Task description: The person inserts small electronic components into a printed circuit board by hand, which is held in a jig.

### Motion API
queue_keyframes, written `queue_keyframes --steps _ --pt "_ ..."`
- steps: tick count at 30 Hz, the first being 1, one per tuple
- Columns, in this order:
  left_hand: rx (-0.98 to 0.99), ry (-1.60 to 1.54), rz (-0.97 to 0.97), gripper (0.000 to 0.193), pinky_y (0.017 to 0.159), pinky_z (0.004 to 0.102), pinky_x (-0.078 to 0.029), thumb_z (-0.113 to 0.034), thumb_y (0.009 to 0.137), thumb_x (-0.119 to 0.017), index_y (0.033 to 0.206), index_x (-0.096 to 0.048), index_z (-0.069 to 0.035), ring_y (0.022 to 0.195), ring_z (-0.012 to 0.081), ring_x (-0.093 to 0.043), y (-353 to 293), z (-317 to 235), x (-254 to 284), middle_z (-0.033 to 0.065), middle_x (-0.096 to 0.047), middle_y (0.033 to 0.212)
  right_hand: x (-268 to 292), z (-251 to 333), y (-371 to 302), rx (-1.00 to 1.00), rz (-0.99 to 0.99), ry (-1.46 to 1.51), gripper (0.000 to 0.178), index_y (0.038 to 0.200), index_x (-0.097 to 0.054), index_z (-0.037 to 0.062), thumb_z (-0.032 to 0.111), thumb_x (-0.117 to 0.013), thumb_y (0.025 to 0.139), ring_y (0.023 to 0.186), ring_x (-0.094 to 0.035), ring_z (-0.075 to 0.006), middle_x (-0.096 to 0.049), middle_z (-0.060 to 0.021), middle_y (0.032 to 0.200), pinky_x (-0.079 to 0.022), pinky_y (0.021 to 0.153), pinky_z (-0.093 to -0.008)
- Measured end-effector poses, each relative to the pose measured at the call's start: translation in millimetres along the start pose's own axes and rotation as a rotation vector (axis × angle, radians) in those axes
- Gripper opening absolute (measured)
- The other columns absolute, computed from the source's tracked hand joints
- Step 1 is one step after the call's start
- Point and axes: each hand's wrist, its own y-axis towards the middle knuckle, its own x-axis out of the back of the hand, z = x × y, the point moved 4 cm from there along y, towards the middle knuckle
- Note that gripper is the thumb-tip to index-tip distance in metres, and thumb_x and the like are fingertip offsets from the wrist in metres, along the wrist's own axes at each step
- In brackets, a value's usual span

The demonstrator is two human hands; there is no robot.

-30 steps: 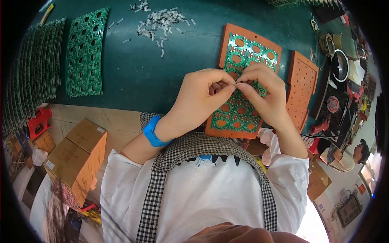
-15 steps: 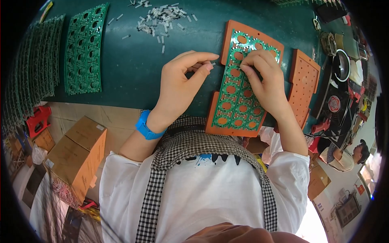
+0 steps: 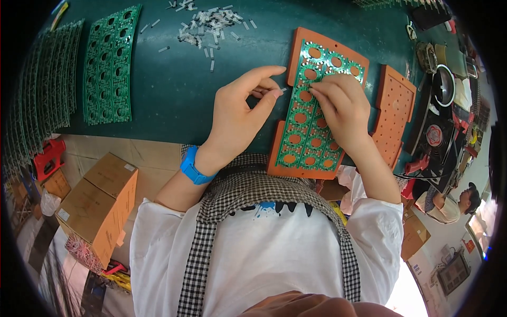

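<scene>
A green circuit board panel (image 3: pixel 301 117) with rows of round holes lies on an orange fixture plate (image 3: pixel 302 171) in front of me. My left hand (image 3: pixel 245 108) hovers just left of the panel. Its thumb and forefinger pinch a small pale component (image 3: pixel 283 90), whose end sticks out toward the board. Over the panel's upper middle, my right hand (image 3: pixel 342 108) has its fingertips pressed together at the board's surface beside a hole. Whatever lies between those fingertips is hidden. Beyond my left hand is a loose pile of small clear components with dark ends (image 3: pixel 214 24).
Another green panel (image 3: pixel 108 66) lies at the left beside a row of stacked panels (image 3: pixel 45 79). A second orange plate (image 3: pixel 393 113) with small holes sits at the right, near tools and a black fan-like device (image 3: pixel 434 136). Cardboard boxes (image 3: pixel 100 195) stand on the floor.
My left hand has shifted slightly right, closer to the board, with the small component still pinched. My right fingertips have moved a little left across the panel.
</scene>
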Motion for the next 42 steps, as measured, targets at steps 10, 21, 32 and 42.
queue_keyframes --steps 10,21,32,42 --pt "0.113 -0.228 0.149 0.038 0.068 0.0223 -0.047 0.002 0.086 -0.061 0.123 -0.055 -0.002 0.08 0.0092 -0.062 -6.5 -8.7 -13.3 0.0047 -0.068 0.086 9.6 22.4 1.7 0.031 0.003 0.263 0.024 0.094 -0.067 0.0054 0.007 -0.074 0.071 0.079 -0.061 -0.0238 -0.063 -0.0064 0.086 -0.048 0.066 -0.0337" --pt "-0.239 1.06 -0.421 0.023 0.07 0.0387 -0.045 -0.019 0.077 -0.074 0.092 -0.062 -0.007 0.08 0.027 -0.057 12.0 -15.5 60.3 0.0074 -0.057 0.09 10.2 11.3 -0.6 -0.045 0.151 0.25 0.01 0.086 -0.059 0.0018 0.001 -0.066 0.079 0.082 -0.058 -0.027 -0.061 -0.009 0.086 -0.047 0.072 -0.0356" --pt "-0.253 1.12 -0.283 0.009 0.069 0.0366 -0.045 -0.01 0.084 -0.065 0.087 -0.06 -0.004 0.082 0.0266 -0.056 12.0 -8.0 58.3 0.0085 -0.058 0.084 5.0 13.2 -0.8 0.001 0.167 0.225 0.011 0.085 -0.057 0.0013 0.001 -0.067 0.078 0.081 -0.057 -0.0271 -0.06 -0.0086 0.085 -0.047 0.07 -0.0363" --pt "-0.089 0.552 -0.22 0.008 0.062 0.0298 -0.049 -0.006 0.086 -0.064 0.092 -0.062 -0.001 0.072 0.0203 -0.061 6.1 -12.9 53.2 0.0071 -0.06 0.089 2.2 23.7 -14.8 0.151 0.05 -0.029 0.018 0.085 -0.061 0.0074 0.008 -0.073 0.072 0.079 -0.06 -0.0233 -0.059 -0.0053 0.084 -0.047 0.066 -0.0336"
